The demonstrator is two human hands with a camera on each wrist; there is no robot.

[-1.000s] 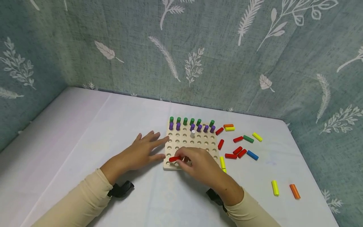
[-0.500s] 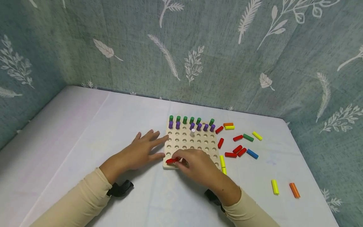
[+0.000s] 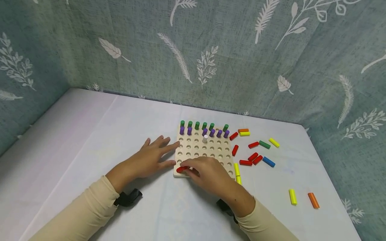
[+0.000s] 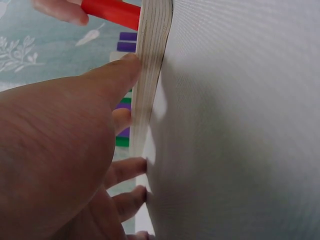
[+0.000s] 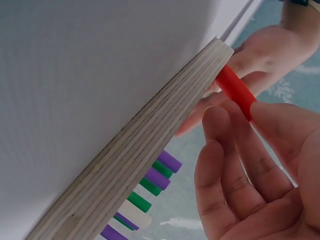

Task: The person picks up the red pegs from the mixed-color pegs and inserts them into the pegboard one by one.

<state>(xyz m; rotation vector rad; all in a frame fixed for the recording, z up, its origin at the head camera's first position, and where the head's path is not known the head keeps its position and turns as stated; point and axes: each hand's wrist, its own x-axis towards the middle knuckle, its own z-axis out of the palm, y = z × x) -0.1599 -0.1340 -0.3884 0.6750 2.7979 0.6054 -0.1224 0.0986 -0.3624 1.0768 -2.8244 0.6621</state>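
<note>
A square wooden pegboard (image 3: 193, 147) lies on the white table. Upright in its far rows stand green pegs (image 3: 197, 125) and purple pegs (image 3: 212, 133), with one white peg (image 3: 205, 138) nearer. My right hand (image 3: 208, 172) pinches a red peg (image 3: 181, 169) between thumb and fingers, at the board's near left corner. In the right wrist view the red peg (image 5: 237, 92) tilts, its lower end touching the board; whether it sits in a hole I cannot tell. My left hand (image 3: 147, 159) rests with spread fingers at the board's left edge, thumb (image 4: 117, 75) touching the side.
Several loose red pegs (image 3: 245, 163), a blue peg (image 3: 268, 162), a green peg (image 3: 264, 144) and yellow pegs (image 3: 274, 142) lie right of the board. One orange peg (image 3: 313, 200) is farther right. A patterned curtain (image 3: 193, 50) stands behind the table.
My right hand has moved slightly left, bringing the red peg down to the near left corner of the board and tilting it. The left hand stays in place.
</note>
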